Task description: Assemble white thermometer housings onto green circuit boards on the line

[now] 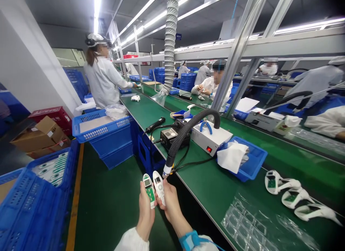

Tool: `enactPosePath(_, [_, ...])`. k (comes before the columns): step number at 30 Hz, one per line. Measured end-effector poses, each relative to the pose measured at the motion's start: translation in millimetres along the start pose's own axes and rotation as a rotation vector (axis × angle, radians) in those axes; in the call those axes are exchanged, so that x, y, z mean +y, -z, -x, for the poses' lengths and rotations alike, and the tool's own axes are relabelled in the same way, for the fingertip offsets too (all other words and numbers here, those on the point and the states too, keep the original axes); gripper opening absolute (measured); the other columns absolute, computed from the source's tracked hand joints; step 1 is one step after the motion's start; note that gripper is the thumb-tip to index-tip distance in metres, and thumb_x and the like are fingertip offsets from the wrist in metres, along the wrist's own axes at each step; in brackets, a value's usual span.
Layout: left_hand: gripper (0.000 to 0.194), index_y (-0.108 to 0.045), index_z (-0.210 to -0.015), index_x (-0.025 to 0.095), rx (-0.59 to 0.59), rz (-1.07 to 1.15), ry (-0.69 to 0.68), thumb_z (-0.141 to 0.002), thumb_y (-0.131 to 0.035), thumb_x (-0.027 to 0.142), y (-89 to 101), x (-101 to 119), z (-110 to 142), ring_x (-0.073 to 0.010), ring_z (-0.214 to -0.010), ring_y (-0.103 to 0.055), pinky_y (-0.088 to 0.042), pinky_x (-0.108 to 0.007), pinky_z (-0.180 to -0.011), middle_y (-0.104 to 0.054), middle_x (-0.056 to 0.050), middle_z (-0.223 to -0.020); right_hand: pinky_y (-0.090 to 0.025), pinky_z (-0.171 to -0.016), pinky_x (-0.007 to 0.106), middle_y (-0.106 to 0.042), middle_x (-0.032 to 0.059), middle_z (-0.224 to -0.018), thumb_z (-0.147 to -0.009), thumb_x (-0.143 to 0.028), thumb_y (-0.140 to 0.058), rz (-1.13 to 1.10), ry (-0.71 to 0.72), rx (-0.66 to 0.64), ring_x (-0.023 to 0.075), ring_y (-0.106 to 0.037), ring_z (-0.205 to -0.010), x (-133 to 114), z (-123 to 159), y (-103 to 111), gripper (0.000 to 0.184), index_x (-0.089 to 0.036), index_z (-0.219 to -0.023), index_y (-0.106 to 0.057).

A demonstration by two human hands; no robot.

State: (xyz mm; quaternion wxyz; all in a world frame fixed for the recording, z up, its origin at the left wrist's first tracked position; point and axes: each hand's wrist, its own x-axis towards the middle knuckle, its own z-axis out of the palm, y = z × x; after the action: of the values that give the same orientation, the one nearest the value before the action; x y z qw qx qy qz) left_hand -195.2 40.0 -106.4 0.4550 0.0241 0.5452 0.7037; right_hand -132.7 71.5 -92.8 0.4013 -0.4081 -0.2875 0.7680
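My left hand (pixel 145 217) grips a white handheld device (pixel 149 190) with its green circuit board exposed. My right hand (pixel 169 204) holds a slim white device casing (pixel 159 186) with round buttons on its face. The two devices are held upright side by side, almost touching. Just beyond them is the black ribbed fume hose nozzle (pixel 167 168). A blue strap (pixel 188 240) circles my right wrist. Both hands are above the bench edge, touching nothing else.
A green workbench (pixel 205 179) runs ahead, carrying a soldering station (pixel 169 137), a white fume extractor (pixel 210 137) and a blue tray (pixel 250 164). Several white parts (pixel 285 190) and a clear plastic tray (pixel 248 222) lie right. Blue crates (pixel 35 208) stand left. Co-workers in white sit and stand along the benches.
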Motion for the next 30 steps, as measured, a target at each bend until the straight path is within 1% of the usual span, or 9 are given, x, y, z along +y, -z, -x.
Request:
enactPosePath(3, [0.056,-0.056,-0.068,0.016,-0.051,-0.018,0.017,-0.071,-0.056,0.072,0.8,-1,6,-0.0091,-0.038,-0.044,-0.028,-0.018,-0.035,-0.05,0.003,-0.046,-0.01,-0.027,0.016,-0.055,-0.0001,-0.042,-0.065,-0.072,-0.061,-0.013,0.001,0.024,0.0073,-0.042,-0.027,1,9,5,0.057,-0.015,-0.064,-0.056])
enactPosePath(6, [0.055,-0.056,-0.065,0.015,-0.137,-0.054,0.057,-0.072,-0.057,0.07,-7.9,-7,11,-0.0082,-0.037,-0.041,-0.027,-0.018,-0.035,-0.048,0.003,-0.045,-0.009,-0.028,0.015,-0.057,0.0008,-0.044,-0.061,-0.073,-0.065,-0.043,-0.006,0.07,0.0059,-0.041,-0.028,-3,25,24,0.06,-0.014,-0.063,-0.057])
enactPosePath(9, [0.054,-0.057,-0.07,0.015,-0.194,-0.061,0.08,-0.071,-0.059,0.069,-16.1,-9,17,-0.0069,-0.039,-0.039,-0.027,-0.017,-0.035,-0.048,0.004,-0.05,-0.013,-0.03,0.015,-0.06,0.003,-0.049,-0.061,-0.073,-0.066,-0.109,0.006,0.063,0.0043,-0.04,-0.03,-12,47,44,0.062,-0.011,-0.064,-0.061])
enactPosePath(12, [0.053,-0.06,-0.081,0.015,-0.227,-0.065,0.105,-0.073,-0.059,0.067,-14.9,-7,31,-0.0059,-0.043,-0.041,-0.027,-0.016,-0.035,-0.052,0.002,-0.062,-0.026,-0.033,0.016,-0.066,0.0067,-0.06,-0.066,-0.067,-0.069,-0.208,-0.005,0.026,0.0064,-0.048,-0.038,-24,74,59,0.058,-0.009,-0.07,-0.066])
enactPosePath(15, [0.052,-0.062,-0.09,0.013,-0.284,-0.099,0.144,-0.078,-0.056,0.064,-7.5,-5,55,-0.0052,-0.046,-0.04,-0.027,-0.016,-0.036,-0.054,0.0,-0.068,-0.043,-0.046,0.021,-0.069,0.0099,-0.069,-0.071,-0.055,-0.073,-0.293,-0.026,-0.011,0.0127,-0.059,-0.052,-32,101,69,0.048,-0.007,-0.076,-0.07])
enactPosePath(17, [0.051,-0.062,-0.098,0.014,-0.345,-0.12,0.182,-0.081,-0.054,0.062,-4.0,-3,71,-0.0055,-0.047,-0.039,-0.029,-0.017,-0.038,-0.054,0.0,-0.07,-0.048,-0.054,0.025,-0.07,0.0114,-0.073,-0.071,-0.05,-0.074,-0.333,-0.035,-0.027,0.0163,-0.063,-0.06,-35,116,74,0.044,-0.007,-0.081,-0.072])
enactPosePath(23, [0.053,-0.058,-0.115,0.017,-0.42,-0.108,0.274,-0.083,-0.053,0.059,-10.9,3,102,-0.0087,-0.054,-0.043,-0.036,-0.021,-0.046,-0.054,0.0,-0.074,-0.049,-0.057,0.027,-0.071,0.0123,-0.077,-0.067,-0.053,-0.076,-0.367,-0.035,0.007,0.0182,-0.063,-0.064,-38,139,87,0.05,-0.009,-0.09,-0.074])
enactPosePath(26, [0.05,-0.062,-0.108,0.016,-0.446,-0.12,0.274,-0.082,-0.055,0.058,-17.2,6,108,-0.0099,-0.058,-0.046,-0.041,-0.022,-0.053,-0.056,-0.001,-0.076,-0.049,-0.059,0.028,-0.071,0.0126,-0.077,-0.067,-0.055,-0.076,-0.356,-0.03,0.01,0.0181,-0.062,-0.064,-40,144,89,0.049,-0.01,-0.086,-0.075])
enactPosePath(30, [0.045,-0.066,-0.095,0.015,-0.451,-0.176,0.271,-0.078,-0.061,0.056,-21.7,8,115,-0.0119,-0.058,-0.048,-0.042,-0.023,-0.054,-0.054,0.0,-0.065,-0.049,-0.061,0.027,-0.071,0.0126,-0.079,-0.07,-0.053,-0.074,-0.351,-0.008,-0.018,0.018,-0.063,-0.066,-41,148,93,0.044,-0.011,-0.084,-0.076])
